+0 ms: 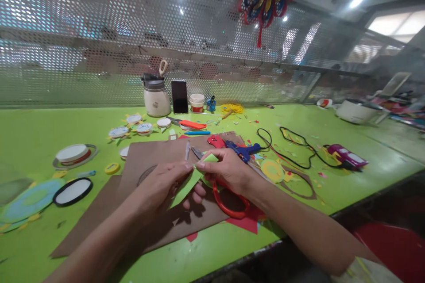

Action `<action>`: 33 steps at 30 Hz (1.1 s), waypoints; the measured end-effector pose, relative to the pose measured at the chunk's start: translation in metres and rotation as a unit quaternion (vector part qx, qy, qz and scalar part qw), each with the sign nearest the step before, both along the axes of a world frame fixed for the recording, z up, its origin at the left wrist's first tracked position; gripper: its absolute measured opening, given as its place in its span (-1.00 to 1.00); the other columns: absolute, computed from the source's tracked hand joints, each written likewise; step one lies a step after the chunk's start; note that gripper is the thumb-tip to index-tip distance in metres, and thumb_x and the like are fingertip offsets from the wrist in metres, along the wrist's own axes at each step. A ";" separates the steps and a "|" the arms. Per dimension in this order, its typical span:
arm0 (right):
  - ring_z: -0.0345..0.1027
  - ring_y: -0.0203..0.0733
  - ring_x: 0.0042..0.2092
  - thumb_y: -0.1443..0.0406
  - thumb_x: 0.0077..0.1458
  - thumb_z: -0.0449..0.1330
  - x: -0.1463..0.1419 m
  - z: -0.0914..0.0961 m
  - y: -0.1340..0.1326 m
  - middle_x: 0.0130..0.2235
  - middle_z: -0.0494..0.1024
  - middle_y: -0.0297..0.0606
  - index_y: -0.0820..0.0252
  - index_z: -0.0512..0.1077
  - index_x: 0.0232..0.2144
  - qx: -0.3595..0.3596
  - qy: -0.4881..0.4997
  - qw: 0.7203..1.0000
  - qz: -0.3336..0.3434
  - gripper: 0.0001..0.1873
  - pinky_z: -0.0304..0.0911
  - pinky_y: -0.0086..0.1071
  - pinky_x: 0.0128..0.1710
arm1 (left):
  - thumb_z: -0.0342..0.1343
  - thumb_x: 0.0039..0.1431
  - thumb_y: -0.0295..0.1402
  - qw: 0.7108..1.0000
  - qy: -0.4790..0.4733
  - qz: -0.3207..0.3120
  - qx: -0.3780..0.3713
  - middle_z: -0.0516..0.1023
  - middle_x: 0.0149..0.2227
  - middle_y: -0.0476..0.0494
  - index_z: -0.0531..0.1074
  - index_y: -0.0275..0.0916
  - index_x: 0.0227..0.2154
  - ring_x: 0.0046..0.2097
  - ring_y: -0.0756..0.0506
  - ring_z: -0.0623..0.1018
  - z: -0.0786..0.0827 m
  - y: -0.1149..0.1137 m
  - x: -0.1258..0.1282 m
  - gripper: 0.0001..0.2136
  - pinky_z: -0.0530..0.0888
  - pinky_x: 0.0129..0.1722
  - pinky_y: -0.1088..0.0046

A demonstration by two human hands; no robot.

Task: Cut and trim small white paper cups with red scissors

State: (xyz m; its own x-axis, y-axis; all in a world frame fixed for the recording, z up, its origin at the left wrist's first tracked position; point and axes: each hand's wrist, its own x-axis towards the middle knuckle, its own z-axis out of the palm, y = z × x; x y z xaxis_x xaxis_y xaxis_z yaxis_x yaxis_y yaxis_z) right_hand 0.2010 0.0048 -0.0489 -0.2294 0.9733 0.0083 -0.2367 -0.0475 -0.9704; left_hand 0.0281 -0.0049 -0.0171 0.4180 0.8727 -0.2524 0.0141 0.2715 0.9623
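A narrow light green paper strip [187, 189] is pinched between both my hands above brown cardboard [146, 154]. My left hand [163, 181] grips it with thumb and finger near its middle, other fingers partly curled below. On the upper part of the strip, my right hand [229, 169] closes thumb and fingertips. Red-handled scissors [245, 213] rest under my right hand, their middle hidden by it. Just beyond my fingers lies a slim grey pen-like tool [187, 150]. A blue glue gun [245, 150] with a black cord sits past my right hand.
Paper-trimmed discs [118, 132], a white oval with black rim [73, 191] and a blue-green paper ring [35, 201] lie left. A utility knife [192, 124], jug [156, 97] and phone [179, 97] are behind. A purple device [347, 157] sits right; mesh [109, 66] stands behind the table.
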 end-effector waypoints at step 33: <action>0.20 -0.38 -0.58 0.21 -0.32 0.50 -0.005 -0.001 0.002 -0.62 0.41 -0.43 0.23 0.46 -0.60 -0.033 0.036 0.997 -0.054 -0.68 0.08 -0.44 -0.56 | 0.24 0.07 -0.12 0.999 0.001 -0.018 -0.037 0.55 -0.58 -0.06 0.41 -0.19 -0.49 -0.56 -0.08 0.52 -0.007 0.001 0.002 -0.74 0.39 -0.59 0.47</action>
